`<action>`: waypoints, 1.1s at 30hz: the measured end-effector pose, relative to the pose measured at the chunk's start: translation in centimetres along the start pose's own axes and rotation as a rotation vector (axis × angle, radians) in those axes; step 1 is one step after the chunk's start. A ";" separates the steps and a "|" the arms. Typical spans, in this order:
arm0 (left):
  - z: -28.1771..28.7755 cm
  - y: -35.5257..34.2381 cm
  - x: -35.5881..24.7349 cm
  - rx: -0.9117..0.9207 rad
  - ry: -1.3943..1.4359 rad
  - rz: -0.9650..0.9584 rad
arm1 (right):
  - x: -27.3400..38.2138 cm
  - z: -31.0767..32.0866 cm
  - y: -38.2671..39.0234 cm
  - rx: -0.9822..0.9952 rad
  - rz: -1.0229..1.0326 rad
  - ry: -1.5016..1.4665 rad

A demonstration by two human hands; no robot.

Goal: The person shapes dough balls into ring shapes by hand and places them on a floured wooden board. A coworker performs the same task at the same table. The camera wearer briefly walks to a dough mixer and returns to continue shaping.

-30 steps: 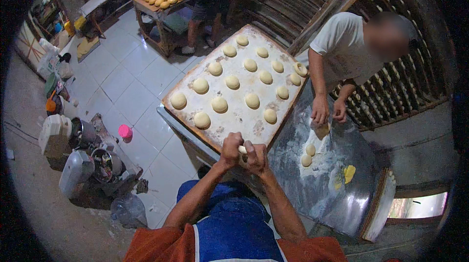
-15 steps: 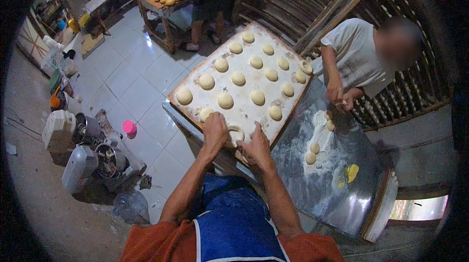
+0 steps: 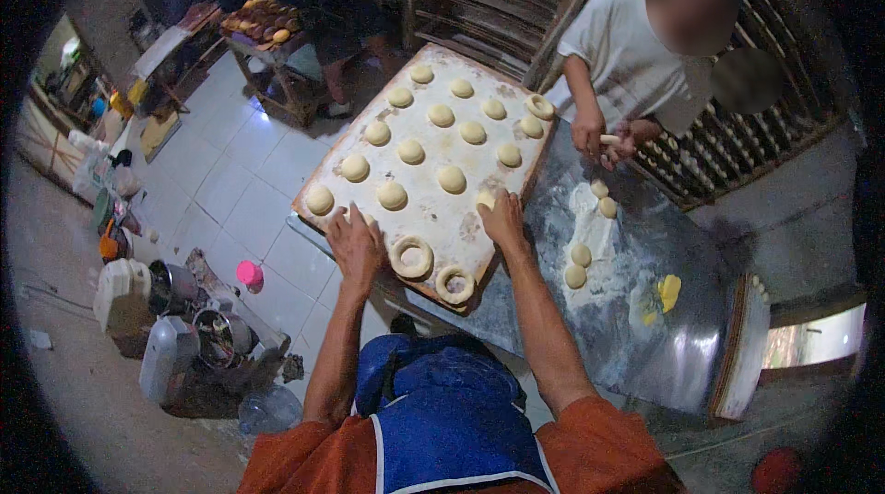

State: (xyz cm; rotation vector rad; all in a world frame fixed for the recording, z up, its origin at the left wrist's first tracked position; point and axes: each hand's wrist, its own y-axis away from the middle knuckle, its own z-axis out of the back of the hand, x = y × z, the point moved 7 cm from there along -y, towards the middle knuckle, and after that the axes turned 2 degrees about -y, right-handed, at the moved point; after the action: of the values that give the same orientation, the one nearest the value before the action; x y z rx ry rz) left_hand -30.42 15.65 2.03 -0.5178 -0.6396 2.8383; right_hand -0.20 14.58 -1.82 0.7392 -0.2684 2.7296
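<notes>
Rounds of pale dough (image 3: 410, 151) stand spaced out on a floured wooden board (image 3: 433, 227). At the board's near left edge, my left hand (image 3: 356, 243) has its fingers curved over a dough round, mostly hidden beneath them. My right hand (image 3: 505, 220) grips another dough round (image 3: 485, 200) by the board's right edge, fingertips against its side. Between my hands, at the near corner, lie two dough rings, one larger (image 3: 410, 257) and one right at the corner (image 3: 454, 284). A third dough ring (image 3: 539, 106) rests at the far right corner.
Beside the board, a metal table (image 3: 618, 328) holds flour, several small dough pieces (image 3: 578, 264) and a yellow smear (image 3: 666, 293). A co-worker (image 3: 636, 52) handles dough across it. Mixers (image 3: 171, 356) and a pink cup (image 3: 249, 275) are at left; another person stands behind, near a tray of buns.
My hands have moved apart, away from the dough ring at the near corner and onto two dough rounds. Two rings now show there. My view has shifted; the co-worker still handles dough.
</notes>
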 end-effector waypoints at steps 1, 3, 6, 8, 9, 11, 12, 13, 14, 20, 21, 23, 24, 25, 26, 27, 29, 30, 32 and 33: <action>0.1 -0.7 0.2 0.058 -0.040 0.003 | -0.4 0.4 0.2 0.034 -0.066 -0.066; -0.2 -1.9 0.5 0.256 -0.013 -0.077 | -0.8 0.4 0.6 0.017 -0.070 -0.303; -1.7 -0.5 1.2 0.456 0.472 0.041 | -2.1 1.7 4.5 0.024 -0.054 -0.600; 1.1 -0.7 -3.9 0.442 0.572 0.031 | -5.4 6.2 8.5 -0.004 -0.117 -0.629; 0.6 0.3 -6.0 0.434 0.810 0.094 | -8.3 8.0 10.4 -0.047 -0.135 -0.660; -1.0 1.7 -13.7 0.556 0.761 -0.048 | -14.2 13.1 13.8 -0.134 -0.247 -0.362; -2.0 2.5 -18.6 0.618 0.936 -0.103 | -17.3 15.3 15.1 -0.166 -0.319 -0.248; -2.4 3.4 -24.0 0.822 0.983 -0.014 | -20.3 17.0 16.4 -0.205 -0.396 -0.131; -5.6 4.9 -27.4 0.833 1.038 -0.027 | -22.3 17.2 16.5 -0.180 -0.438 -0.205; -12.6 7.7 -43.7 0.672 0.975 -0.287 | -28.9 17.4 16.6 -0.305 -0.354 0.040; -12.5 8.1 -44.9 0.501 0.883 -0.400 | -28.5 17.9 16.9 -0.366 -0.217 0.006; -12.5 9.8 -46.5 0.377 0.841 -0.468 | -31.3 16.5 17.2 -0.209 -0.442 -0.138; -12.2 10.5 -45.9 0.419 0.880 -0.421 | -30.4 17.3 17.6 -0.209 -0.384 -0.313; -11.8 11.1 -45.2 0.459 0.916 -0.372 | -30.3 17.6 18.2 -0.248 -0.437 -0.521; -11.5 12.1 -45.0 0.612 1.003 -0.301 | -30.2 17.9 19.2 -0.293 -0.491 -0.726; -11.8 13.2 -45.0 0.794 1.095 -0.204 | -30.5 17.5 20.1 -0.328 -0.540 -0.932; -12.2 15.3 -44.8 1.140 1.259 0.021 | -29.6 17.7 20.0 -0.309 -0.487 -1.017; -12.0 15.2 -44.1 1.063 1.257 0.044 | -27.5 18.7 19.5 -0.308 -0.477 -1.098; -11.4 15.3 -44.2 1.037 1.266 0.018 | -26.0 19.4 19.2 -0.301 -0.469 -1.123; -11.1 15.2 -44.3 1.023 1.271 0.004 | -25.8 19.3 19.1 -0.285 -0.465 -1.072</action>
State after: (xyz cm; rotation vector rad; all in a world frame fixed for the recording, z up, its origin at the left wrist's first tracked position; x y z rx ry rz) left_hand 12.99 -4.89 -1.08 -1.6760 0.9244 1.7700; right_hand 23.63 -14.33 -0.66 1.8188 -0.5880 1.6005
